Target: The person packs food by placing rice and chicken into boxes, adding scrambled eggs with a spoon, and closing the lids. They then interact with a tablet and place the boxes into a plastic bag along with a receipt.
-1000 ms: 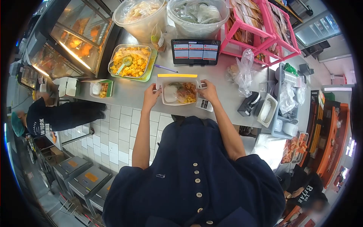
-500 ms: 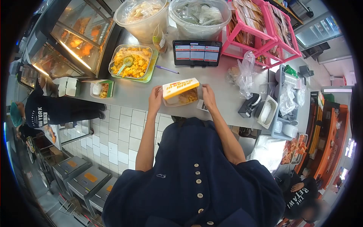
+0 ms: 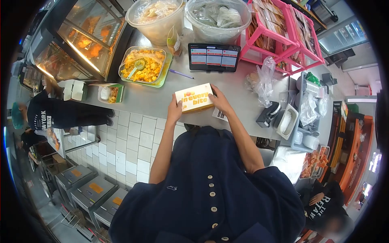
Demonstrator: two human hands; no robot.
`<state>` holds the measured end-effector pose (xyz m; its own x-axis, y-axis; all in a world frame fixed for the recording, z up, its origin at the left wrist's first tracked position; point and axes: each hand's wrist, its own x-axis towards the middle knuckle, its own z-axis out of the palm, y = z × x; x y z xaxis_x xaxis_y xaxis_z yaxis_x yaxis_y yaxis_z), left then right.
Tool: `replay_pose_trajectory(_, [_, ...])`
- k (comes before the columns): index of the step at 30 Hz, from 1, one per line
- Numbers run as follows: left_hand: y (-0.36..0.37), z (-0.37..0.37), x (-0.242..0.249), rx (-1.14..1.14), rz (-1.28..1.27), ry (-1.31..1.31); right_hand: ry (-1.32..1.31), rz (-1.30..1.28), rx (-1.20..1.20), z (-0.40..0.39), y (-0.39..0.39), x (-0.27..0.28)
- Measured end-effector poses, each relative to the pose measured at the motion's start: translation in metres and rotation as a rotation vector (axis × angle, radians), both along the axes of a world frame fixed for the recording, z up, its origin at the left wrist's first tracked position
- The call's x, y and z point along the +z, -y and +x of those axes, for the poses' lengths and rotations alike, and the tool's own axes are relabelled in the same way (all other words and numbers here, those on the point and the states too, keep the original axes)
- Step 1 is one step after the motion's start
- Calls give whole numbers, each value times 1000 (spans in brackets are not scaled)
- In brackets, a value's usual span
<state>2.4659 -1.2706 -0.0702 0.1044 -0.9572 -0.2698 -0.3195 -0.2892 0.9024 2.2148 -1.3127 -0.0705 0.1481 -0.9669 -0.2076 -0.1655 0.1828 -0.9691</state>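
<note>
A white and yellow cardboard meal box with printed lettering sits at the front edge of the steel counter, its lid down over the food. My left hand is closed around the box's left side, thumb at the lid's edge. On the opposite side my right hand grips the right edge, its thumb pressing on the lid. Beneath my right wrist lies a printed paper slip. Behind the box are a purple pen and a tablet on a stand.
A tray of yellow food with a green spoon stands left of the tablet. Two open boxes, one a filled meal box, sit near a heated display case. Tubs and pink baskets line the back. Co-workers stand left and lower right.
The box lid has come down from half raised to closed over the food. My right thumb has moved onto the lid, and my left hand has shifted slightly right.
</note>
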Motion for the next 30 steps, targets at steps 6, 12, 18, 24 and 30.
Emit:
replay_pose_trajectory(6, [-5,0,-1,186,45,-245,-3,87,-31,-4,3,-4])
replay_pose_trajectory(12, [4,13,61,190,282,-255,-91,171,-13,-9,2,35])
replay_pose_trajectory(18, [13,16,63,132,319,-272,-49,120,-121,-10,-2,11])
replay_pose_trajectory(24, [20,16,49,123,313,-161,-120,118,-216,-8,-4,13])
replay_pose_trajectory(30, [26,20,67,23,317,-37,-135,95,-291,-2,-9,14])
